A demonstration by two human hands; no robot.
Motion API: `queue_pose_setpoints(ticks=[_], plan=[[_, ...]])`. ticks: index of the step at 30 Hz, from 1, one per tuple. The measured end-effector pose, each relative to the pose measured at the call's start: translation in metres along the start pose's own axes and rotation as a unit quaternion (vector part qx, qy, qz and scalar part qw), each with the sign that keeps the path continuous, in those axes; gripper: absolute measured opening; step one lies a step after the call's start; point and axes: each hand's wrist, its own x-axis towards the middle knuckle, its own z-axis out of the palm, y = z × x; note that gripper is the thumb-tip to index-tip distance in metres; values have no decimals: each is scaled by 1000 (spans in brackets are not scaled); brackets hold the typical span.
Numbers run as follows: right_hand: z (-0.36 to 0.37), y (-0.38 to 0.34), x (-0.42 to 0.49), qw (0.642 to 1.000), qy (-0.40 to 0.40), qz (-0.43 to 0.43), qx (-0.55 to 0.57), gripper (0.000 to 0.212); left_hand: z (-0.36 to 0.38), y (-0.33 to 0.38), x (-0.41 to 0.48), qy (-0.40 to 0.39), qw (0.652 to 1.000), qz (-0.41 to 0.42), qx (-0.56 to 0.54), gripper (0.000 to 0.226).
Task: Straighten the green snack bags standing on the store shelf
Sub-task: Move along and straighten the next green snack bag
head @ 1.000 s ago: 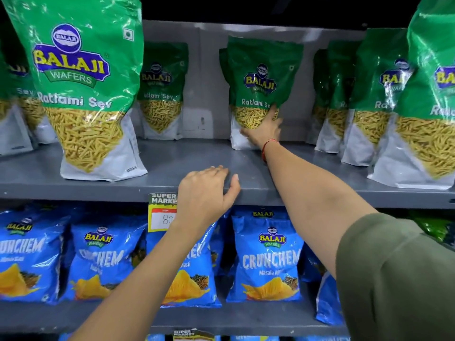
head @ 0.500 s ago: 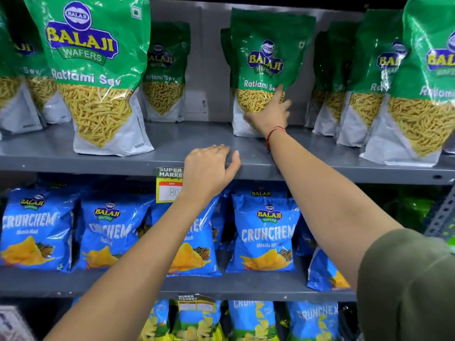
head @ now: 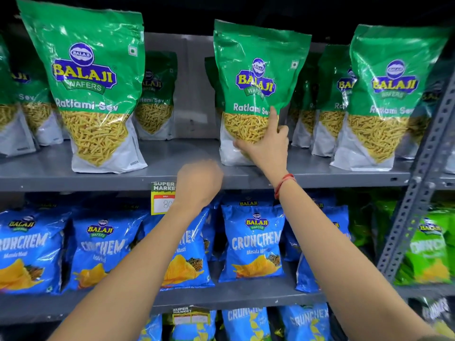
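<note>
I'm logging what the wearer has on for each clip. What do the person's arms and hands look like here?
Both forearms are bare, with no gloves, watch or rings that can be made out. The right hand has a thin red thread bracelet around its wrist. The left hand is motion-blurred, and nothing worn shows on it. No sleeve is clearly in view.
</note>
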Motion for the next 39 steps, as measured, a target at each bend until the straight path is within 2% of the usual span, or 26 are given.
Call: queue_pose_setpoints(ticks=[7, 10, 16, 22, 39], plan=[[-41, -3, -30, 999, -20, -26, 19, 118, 4, -3, 2, -2, 1000, 5, 0, 40], [-53, 4, -34, 995, -33, -34, 84, 120, 3, -2, 2, -3, 1000, 2, -5, 31], [-51, 14, -33, 977, -41, -46, 203, 121, 0, -2, 1, -5, 1000, 7, 5, 30], [-34, 8, -27, 984, 6, -43, 172, 107, 1, -2, 1, 14, 1000, 17, -2, 32], [-17, 4, -19, 994, 39, -37, 94, 107, 1, -3, -1, 16, 1000, 17, -19, 42]])
